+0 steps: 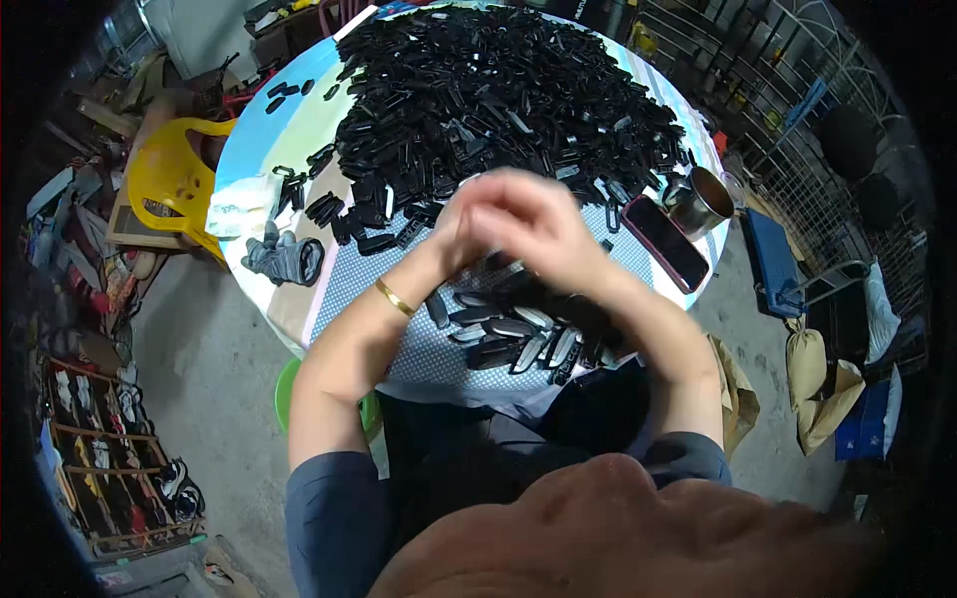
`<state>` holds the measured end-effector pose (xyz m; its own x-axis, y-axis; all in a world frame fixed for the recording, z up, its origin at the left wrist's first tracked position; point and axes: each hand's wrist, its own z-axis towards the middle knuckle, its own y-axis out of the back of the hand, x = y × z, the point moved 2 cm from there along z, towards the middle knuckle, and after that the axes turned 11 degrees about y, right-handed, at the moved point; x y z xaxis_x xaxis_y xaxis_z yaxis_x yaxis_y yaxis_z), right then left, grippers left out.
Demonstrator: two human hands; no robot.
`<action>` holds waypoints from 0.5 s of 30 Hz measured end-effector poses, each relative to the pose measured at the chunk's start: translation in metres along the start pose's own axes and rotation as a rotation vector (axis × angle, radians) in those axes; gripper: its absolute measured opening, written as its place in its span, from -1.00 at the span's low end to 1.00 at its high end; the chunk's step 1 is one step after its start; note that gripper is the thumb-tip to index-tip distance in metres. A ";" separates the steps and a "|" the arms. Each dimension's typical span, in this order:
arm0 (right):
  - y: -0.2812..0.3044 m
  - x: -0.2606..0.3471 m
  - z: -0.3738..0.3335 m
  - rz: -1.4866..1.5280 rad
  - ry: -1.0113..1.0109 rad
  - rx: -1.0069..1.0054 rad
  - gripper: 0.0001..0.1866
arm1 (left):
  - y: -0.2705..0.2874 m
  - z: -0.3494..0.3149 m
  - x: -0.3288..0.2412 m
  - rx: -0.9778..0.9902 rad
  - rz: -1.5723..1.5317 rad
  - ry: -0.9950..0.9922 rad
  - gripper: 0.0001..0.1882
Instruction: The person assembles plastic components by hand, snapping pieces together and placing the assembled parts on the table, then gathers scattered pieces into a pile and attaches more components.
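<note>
My left hand (455, 231) and my right hand (543, 229) meet above the near part of a round table (354, 284). Motion blurs them and the right lies partly over the left, so whatever is between the fingers stays hidden. Just beyond rises a big heap of small black oblong plastic pieces (478, 100), several with an open loop shape. Below my hands, towards me, lies a smaller group of black and silvery oblong pieces (513, 329). A gold bracelet (395, 297) circles my left wrist.
A grey knitted glove (284, 257) lies at the table's left edge. On the right are a phone (666, 242) and a metal mug (702, 202). A yellow plastic chair (171, 179) stands left, a green basin (287, 391) below the table, a shoe rack (105, 448) lower left.
</note>
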<state>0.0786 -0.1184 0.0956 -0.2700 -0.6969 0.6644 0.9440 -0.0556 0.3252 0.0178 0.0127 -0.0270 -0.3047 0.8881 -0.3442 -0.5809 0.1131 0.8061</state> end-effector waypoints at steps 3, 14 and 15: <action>0.051 -0.086 0.005 -0.897 -0.029 -0.079 -0.70 | -0.001 0.004 -0.015 -0.053 0.039 0.050 -0.69; 0.065 -0.139 -0.011 -1.035 -0.023 0.211 -0.59 | 0.024 0.002 -0.020 -0.055 -0.328 0.416 -0.73; 0.064 -0.132 -0.009 -0.954 -0.031 0.137 -0.58 | 0.024 0.001 -0.017 -0.004 -0.532 0.584 -0.74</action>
<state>0.1765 -0.0365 0.0233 -0.9190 -0.3823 0.0964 0.2946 -0.5033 0.8123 0.0097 0.0005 -0.0015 -0.3318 0.3372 -0.8810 -0.7621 0.4546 0.4610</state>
